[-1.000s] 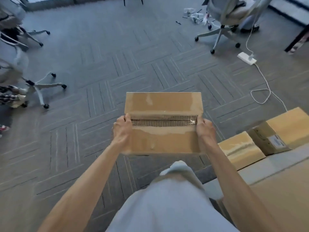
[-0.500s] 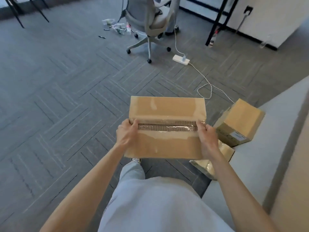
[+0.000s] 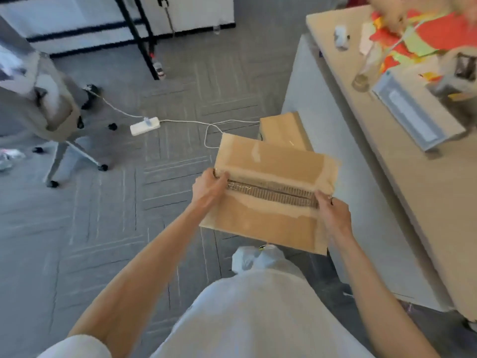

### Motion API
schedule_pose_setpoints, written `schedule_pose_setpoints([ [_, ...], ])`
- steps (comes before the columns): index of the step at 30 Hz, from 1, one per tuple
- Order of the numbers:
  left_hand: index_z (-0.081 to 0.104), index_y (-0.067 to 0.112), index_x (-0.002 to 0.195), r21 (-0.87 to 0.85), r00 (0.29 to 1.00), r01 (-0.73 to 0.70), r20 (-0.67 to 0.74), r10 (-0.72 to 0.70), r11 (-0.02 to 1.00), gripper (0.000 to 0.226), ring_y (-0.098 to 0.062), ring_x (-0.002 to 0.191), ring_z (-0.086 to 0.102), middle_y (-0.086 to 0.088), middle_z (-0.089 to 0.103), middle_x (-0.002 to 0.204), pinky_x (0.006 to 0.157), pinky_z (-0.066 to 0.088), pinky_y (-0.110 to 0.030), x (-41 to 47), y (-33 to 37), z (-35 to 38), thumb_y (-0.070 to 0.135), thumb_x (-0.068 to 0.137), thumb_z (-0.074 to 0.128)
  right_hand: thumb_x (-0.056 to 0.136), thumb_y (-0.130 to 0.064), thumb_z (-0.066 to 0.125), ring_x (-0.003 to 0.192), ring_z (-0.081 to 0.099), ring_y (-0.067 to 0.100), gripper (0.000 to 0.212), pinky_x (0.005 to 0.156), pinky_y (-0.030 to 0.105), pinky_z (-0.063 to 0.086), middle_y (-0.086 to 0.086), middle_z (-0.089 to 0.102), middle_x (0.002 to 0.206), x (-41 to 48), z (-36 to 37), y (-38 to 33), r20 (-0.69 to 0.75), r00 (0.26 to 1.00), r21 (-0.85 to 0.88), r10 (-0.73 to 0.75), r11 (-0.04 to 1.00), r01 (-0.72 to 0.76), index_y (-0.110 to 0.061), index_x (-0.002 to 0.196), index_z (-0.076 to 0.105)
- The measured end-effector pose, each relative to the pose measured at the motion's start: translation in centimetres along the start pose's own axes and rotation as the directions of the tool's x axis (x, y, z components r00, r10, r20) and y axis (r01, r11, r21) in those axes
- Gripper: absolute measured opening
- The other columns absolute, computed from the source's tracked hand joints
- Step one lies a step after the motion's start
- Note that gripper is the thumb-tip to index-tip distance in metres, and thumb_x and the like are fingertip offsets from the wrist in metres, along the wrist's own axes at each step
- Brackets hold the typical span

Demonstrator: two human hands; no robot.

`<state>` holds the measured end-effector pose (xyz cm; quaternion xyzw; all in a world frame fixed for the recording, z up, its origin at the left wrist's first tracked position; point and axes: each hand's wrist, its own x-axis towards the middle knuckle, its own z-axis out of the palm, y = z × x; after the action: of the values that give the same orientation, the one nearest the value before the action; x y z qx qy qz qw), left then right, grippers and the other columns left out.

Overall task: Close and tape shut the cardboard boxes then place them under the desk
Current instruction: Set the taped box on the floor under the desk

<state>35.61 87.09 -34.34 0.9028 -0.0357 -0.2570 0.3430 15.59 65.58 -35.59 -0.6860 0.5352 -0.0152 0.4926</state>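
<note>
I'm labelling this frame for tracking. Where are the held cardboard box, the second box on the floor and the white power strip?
held cardboard box (image 3: pixel 281 161), head view, far top flap.
second box (image 3: pixel 282 130), head view, its top face.
white power strip (image 3: pixel 144 126), head view, middle of its body.

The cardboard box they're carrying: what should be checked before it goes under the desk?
1. Grip: left hand and right hand hold the cardboard box by its ends: ok.
2. Flaps closed: ok.
3. Clear tape covers the seam: ok.
4. Tape ends stuck down the sides: cannot tell.
5. Space under the desk: hidden, cannot tell.
6. Floor path: white cable loops beside another box: not ok.
</note>
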Motion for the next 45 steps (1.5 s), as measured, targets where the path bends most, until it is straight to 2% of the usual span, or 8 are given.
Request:
schedule_pose_setpoints([
  [3, 0.058, 0.015, 0.117, 0.095, 0.995, -0.052, 0.086, 0.044, 0.994, 0.038, -0.028, 0.099, 0.057, -0.006, 0.063, 0.108, 0.080, 0.043, -0.035, 4.1, 3.8, 2.3, 0.040, 0.091, 0.048, 0.089, -0.068, 0.047, 0.100, 0.060, 0.028, 0.058, 0.088, 0.044, 0.051, 0.007, 0.065, 0.104, 2.2, -0.5, 0.6, -0.052, 0.992, 0.081, 0.114, 0.991, -0.109, -0.014, 0.102, 0.067],
  [11, 0.057, 0.012, 0.099, 0.243, 0.907, -0.290, 0.378, 0.185, 0.926, 0.048, -0.026, 0.089, 0.057, -0.004, 0.062, 0.091, 0.069, 0.039, -0.034, 10.6, 12.5, 7.9, 0.051, 0.073, 0.049, 0.087, -0.070, 0.049, 0.089, 0.062, 0.022, 0.060, 0.066, 0.035, 0.044, 0.003, 0.067, 0.093, 3.8, -1.6, 2.5, -0.194, 0.913, 0.367, 0.359, 0.890, -0.271, -0.012, 0.092, 0.068],
  [16, 0.056, 0.011, 0.103, 0.261, 0.797, -0.425, 0.561, 0.222, 0.867, 0.038, -0.026, 0.088, 0.056, -0.005, 0.061, 0.093, 0.073, 0.042, -0.034, 14.4, 15.8, 12.2, 0.044, 0.083, 0.055, 0.090, -0.063, 0.052, 0.074, 0.053, 0.016, 0.058, 0.062, 0.032, 0.039, 0.002, 0.058, 0.081, 4.1, -1.0, 2.2, -0.272, 0.812, 0.505, 0.517, 0.794, -0.337, -0.006, 0.084, 0.059],
  [24, 0.047, 0.014, 0.090, 0.284, 0.590, -0.594, 0.789, 0.168, 0.752, 0.039, -0.016, 0.067, 0.052, 0.000, 0.055, 0.075, 0.055, 0.037, -0.028, 21.7, 19.4, 16.1, 0.043, 0.081, 0.071, 0.091, -0.059, 0.054, 0.075, 0.059, 0.016, 0.049, 0.061, 0.032, 0.039, -0.001, 0.063, 0.081, 6.6, 3.6, -0.8, -0.329, 0.584, 0.698, 0.742, 0.608, -0.378, -0.012, 0.080, 0.060],
  [28, 0.055, 0.007, 0.100, 0.313, 0.524, -0.655, 0.844, 0.115, 0.688, 0.048, -0.029, 0.086, 0.062, -0.012, 0.066, 0.092, 0.071, 0.048, -0.039, 25.2, 20.8, 18.4, 0.048, 0.081, 0.070, 0.095, -0.053, 0.052, 0.060, 0.048, 0.015, 0.049, 0.053, 0.030, 0.033, -0.001, 0.050, 0.064, 8.4, 5.8, -1.8, -0.302, 0.534, 0.725, 0.790, 0.554, -0.410, -0.016, 0.063, 0.048],
  [31, 0.050, 0.011, 0.089, 0.322, 0.478, -0.712, 0.873, 0.095, 0.624, 0.042, -0.024, 0.075, 0.057, -0.005, 0.059, 0.079, 0.060, 0.042, -0.033, 27.1, 20.6, 20.4, 0.047, 0.082, 0.070, 0.096, -0.045, 0.057, 0.058, 0.046, 0.016, 0.045, 0.052, 0.030, 0.033, -0.001, 0.048, 0.059, 10.3, 7.6, -0.1, -0.283, 0.509, 0.758, 0.813, 0.515, -0.401, -0.014, 0.064, 0.053],
  [38, 0.049, 0.008, 0.102, 0.430, 0.511, -0.724, 0.859, 0.001, 0.539, 0.050, -0.026, 0.089, 0.060, -0.006, 0.063, 0.092, 0.070, 0.046, -0.037, 32.4, 15.7, 26.9, 0.048, 0.081, 0.071, 0.092, -0.042, 0.060, 0.082, 0.063, 0.022, 0.035, 0.072, 0.037, 0.048, 0.006, 0.068, 0.088, 15.7, 12.6, 6.3, -0.162, 0.478, 0.818, 0.863, 0.388, -0.424, -0.007, 0.093, 0.064],
  [45, 0.047, 0.011, 0.084, 0.458, 0.547, -0.732, 0.837, 0.033, 0.505, 0.039, -0.022, 0.077, 0.052, 0.002, 0.054, 0.074, 0.065, 0.037, -0.032, 35.5, 11.9, 35.5, 0.040, 0.082, 0.073, 0.088, -0.041, 0.061, 0.090, 0.066, 0.023, 0.034, 0.078, 0.040, 0.052, 0.007, 0.069, 0.098, 22.1, 16.0, 13.6, -0.086, 0.457, 0.870, 0.885, 0.290, -0.398, -0.011, 0.103, 0.064],
])
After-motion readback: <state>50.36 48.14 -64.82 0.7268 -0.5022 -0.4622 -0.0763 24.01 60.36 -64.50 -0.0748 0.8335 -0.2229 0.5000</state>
